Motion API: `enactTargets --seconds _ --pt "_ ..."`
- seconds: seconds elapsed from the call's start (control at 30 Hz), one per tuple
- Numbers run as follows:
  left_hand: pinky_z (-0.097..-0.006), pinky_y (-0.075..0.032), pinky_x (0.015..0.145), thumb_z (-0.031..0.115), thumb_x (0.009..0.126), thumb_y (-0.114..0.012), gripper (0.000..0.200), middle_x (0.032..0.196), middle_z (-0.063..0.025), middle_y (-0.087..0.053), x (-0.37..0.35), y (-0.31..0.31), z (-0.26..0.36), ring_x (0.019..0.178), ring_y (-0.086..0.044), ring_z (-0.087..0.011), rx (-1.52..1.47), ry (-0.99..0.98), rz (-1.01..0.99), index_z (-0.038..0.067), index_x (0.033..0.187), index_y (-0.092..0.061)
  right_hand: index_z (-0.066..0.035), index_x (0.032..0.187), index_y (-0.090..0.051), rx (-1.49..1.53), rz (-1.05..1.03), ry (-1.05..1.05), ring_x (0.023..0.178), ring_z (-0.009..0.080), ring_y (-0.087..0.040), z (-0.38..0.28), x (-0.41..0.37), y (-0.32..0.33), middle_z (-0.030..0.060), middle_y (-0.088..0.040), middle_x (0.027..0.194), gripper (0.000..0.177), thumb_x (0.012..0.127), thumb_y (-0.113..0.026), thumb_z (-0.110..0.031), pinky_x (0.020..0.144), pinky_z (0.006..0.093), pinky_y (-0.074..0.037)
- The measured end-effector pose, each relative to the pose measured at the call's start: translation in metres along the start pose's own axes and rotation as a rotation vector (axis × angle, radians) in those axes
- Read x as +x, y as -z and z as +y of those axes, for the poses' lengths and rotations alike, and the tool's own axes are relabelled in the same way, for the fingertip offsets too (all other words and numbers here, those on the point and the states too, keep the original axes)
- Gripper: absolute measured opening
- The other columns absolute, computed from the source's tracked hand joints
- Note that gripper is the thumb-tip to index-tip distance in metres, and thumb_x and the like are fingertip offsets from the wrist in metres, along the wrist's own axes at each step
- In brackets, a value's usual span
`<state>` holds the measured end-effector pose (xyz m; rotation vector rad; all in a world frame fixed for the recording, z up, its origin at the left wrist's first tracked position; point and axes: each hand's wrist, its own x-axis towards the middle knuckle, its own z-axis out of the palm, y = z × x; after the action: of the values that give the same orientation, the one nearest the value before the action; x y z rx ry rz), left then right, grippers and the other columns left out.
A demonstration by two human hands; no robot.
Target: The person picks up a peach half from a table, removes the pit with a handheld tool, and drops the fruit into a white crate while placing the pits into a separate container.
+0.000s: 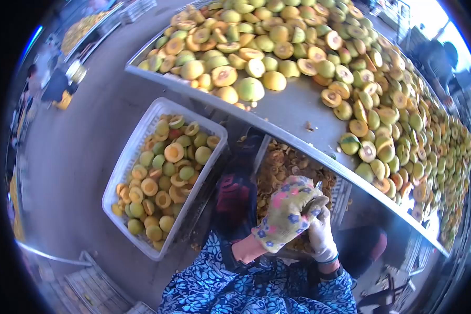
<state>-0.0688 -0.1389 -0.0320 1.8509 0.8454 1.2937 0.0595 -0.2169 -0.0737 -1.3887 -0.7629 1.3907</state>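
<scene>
My left hand (288,212), in a floral-patterned glove, is closed, its fingers bent round at the fingertips of my right hand. My right hand (322,236), in a white glove, is closed too and pressed up against the left. A small bit of shiny metal (318,184) sticks out above the fingers; what else they grip is hidden, and I cannot tell which hand holds the metal. Both hands are over a crate of brown pits and scraps (280,166), just in front of the metal table edge.
A metal table (293,107) bears a big heap of halved yellow-green peaches (387,112). To the left a white plastic crate (110,196) on the floor holds pitted peach halves (165,172). Other people (437,57) are at the far right and far left.
</scene>
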Motion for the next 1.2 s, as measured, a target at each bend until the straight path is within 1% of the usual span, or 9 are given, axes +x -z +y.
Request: enactTargets --seconds 0.17,0.3,0.53,0.57,0.77,0.83,1.0,1.1,1.2 --pt "-0.039 -0.054 0.068 0.023 0.083 -0.073 0.014 0.072 -0.0068 -0.066 -0.011 0.11 0.02 0.075 -0.067 -0.0269 0.545 0.098 0.003 0.011 0.078 -0.069 -0.004 0.127 -0.049 -1.024 0.044 0.043 0.085 0.0462 -0.064 0.007 -0.014 0.01 0.0297 -0.064 0.089 0.05 0.082 -0.067 -0.014 0.073 0.049 -0.051" --pt "-0.0427 -0.042 0.107 0.03 0.074 -0.078 0.061 0.139 -0.0188 -0.05 -0.035 0.218 -0.014 0.125 -0.049 -0.038 1.414 0.242 -0.161 0.012 0.13 -0.06 -0.003 0.109 -0.053 -0.986 0.045 0.073 0.079 0.0445 -0.064 0.006 -0.013 0.016 0.0256 -0.064 0.081 0.035 0.079 -0.069 -0.012 0.066 0.0478 -0.049" --pt "-0.0426 -0.042 0.105 0.015 0.081 -0.071 0.052 0.126 -0.0181 -0.06 0.137 0.15 -0.037 0.121 -0.054 -0.0337 0.503 0.163 -0.363 0.007 0.131 -0.058 -0.004 0.102 -0.053 -0.874 -0.011 0.088 0.076 0.0445 -0.064 -0.009 -0.007 -0.007 0.0245 -0.063 0.076 0.03 0.081 -0.071 -0.016 0.062 0.047 -0.049" --pt "-0.0425 -0.044 0.102 0.016 0.081 -0.069 0.051 0.122 -0.0173 -0.063 0.146 0.129 -0.073 0.117 -0.057 -0.0343 0.674 -0.149 -0.307 0.008 0.131 -0.057 -0.005 0.103 -0.053 -0.856 -0.03 0.085 0.076 0.0444 -0.064 -0.009 -0.007 -0.01 0.0245 -0.063 0.076 0.03 0.082 -0.071 -0.016 0.062 0.0478 -0.049" --pt "-0.0444 -0.051 0.084 0.022 0.078 -0.076 0.04 0.104 -0.016 -0.065 0.199 0.065 -0.136 0.095 -0.064 -0.0305 1.037 0.179 -0.291 0.007 0.113 -0.065 -0.006 0.105 -0.051 -0.832 -0.12 0.006 0.074 0.0431 -0.065 -0.017 -0.011 -0.002 0.0239 -0.064 0.076 0.029 0.085 -0.067 -0.018 0.061 0.0482 -0.049" --pt "-0.0302 -0.052 0.077 0.012 0.081 -0.074 0.033 0.102 -0.0111 -0.065 0.201 0.073 -0.118 0.089 -0.065 -0.0169 0.661 0.405 -0.259 0.004 0.112 -0.063 -0.005 0.106 -0.05 -0.771 -0.121 0.051 0.074 0.0435 -0.065 -0.012 -0.013 0.002 0.0243 -0.064 0.077 0.029 0.086 -0.066 -0.018 0.061 0.048 -0.05" --pt "-0.0338 -0.053 0.083 0.009 0.081 -0.071 0.032 0.099 -0.0122 -0.068 0.163 0.08 -0.093 0.091 -0.066 -0.0231 -0.274 0.386 0.206 0.007 0.112 -0.063 -0.001 0.105 -0.057 -0.503 -0.107 0.068 0.079 0.0316 -0.063 -0.025 -0.015 0.007 0.0184 -0.062 0.086 0.024 0.088 -0.064 -0.017 0.072 0.0398 -0.049" --pt "-0.0409 -0.048 0.097 0.017 0.082 -0.074 0.04 0.12 -0.0165 -0.064 0.14 0.043 -0.085 0.109 -0.062 -0.0312 0.821 -0.158 0.016 0.006 0.118 -0.062 -0.002 0.111 -0.056 -0.422 0.071 0.369 0.062 0.0307 -0.06 -0.008 -0.008 -0.002 0.0125 -0.057 0.072 0.025 0.092 -0.061 -0.017 0.058 0.0368 -0.046" --pt "-0.043 -0.046 0.1 0.024 0.081 -0.076 0.047 0.121 -0.0165 -0.063 0.132 0.005 -0.068 0.116 -0.058 -0.0337 0.511 0.014 -0.189 0.006 0.122 -0.062 -0.003 0.11 -0.057 -0.082 0.114 -0.008 0.056 0.0137 -0.052 -0.033 -0.021 -0.006 0.0026 -0.054 0.07 0.021 0.094 -0.058 -0.018 0.053 0.0284 -0.043"
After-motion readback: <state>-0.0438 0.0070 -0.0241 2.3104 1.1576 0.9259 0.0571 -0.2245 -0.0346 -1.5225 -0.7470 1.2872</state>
